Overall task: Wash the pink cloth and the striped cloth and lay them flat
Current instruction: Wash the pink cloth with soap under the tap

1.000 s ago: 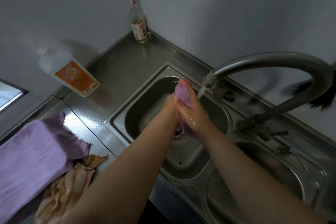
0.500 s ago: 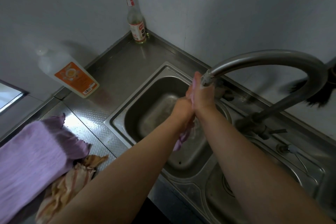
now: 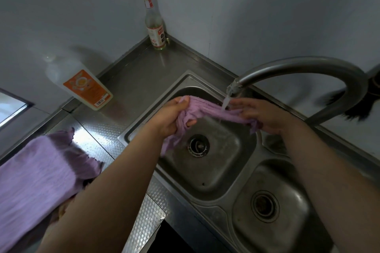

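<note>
Both our hands clutch the pink cloth over the sink, left hand and right hand bunching opposite ends under the tap's stream, and we judge it limp, water-heavy and best held by its edges.

Two purple cloths, two bottles, two basins, one tap, two hands.

Dim, cool lighting; wide-angle bend at the edges.
You get glare on the counter, and your forearms fall in shadow.
</note>
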Demonstrator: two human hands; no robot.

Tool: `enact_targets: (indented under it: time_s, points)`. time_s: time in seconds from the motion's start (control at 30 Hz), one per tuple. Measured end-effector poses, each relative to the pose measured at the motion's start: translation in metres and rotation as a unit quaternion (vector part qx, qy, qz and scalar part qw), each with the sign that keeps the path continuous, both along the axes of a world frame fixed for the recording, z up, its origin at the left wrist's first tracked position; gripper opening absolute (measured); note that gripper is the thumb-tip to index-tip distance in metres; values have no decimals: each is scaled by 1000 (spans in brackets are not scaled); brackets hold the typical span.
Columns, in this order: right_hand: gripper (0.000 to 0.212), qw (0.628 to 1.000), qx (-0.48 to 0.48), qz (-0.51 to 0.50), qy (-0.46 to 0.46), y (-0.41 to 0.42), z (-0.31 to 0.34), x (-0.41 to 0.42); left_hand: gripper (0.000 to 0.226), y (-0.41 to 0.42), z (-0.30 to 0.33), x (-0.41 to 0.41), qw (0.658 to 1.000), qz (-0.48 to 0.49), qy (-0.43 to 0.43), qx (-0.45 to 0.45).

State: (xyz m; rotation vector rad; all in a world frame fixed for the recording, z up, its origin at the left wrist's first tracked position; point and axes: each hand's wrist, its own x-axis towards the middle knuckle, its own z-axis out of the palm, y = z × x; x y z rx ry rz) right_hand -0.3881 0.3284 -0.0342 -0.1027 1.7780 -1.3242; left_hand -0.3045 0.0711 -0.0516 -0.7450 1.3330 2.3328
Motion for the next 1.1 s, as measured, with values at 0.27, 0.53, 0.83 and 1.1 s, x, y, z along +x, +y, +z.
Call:
enact_targets:
  time_s: [0.27, 0.53, 0.83, 1.1]
  points:
    - [19, 993, 73, 82, 38, -8, 14, 16, 21, 6, 19, -14, 959, -103, 52, -259]
    - [64, 963, -127, -212, -111, -10, -1, 14, 12, 15, 19, -2, 888, -226, 71, -395]
    - [22, 963, 88, -118, 225, -88, 6, 65, 28, 81, 14, -19, 986, 83, -108, -95]
    - [35, 903, 242, -73, 347, -91, 4, 61, 31, 105, 23, -26, 976, 104, -75, -176]
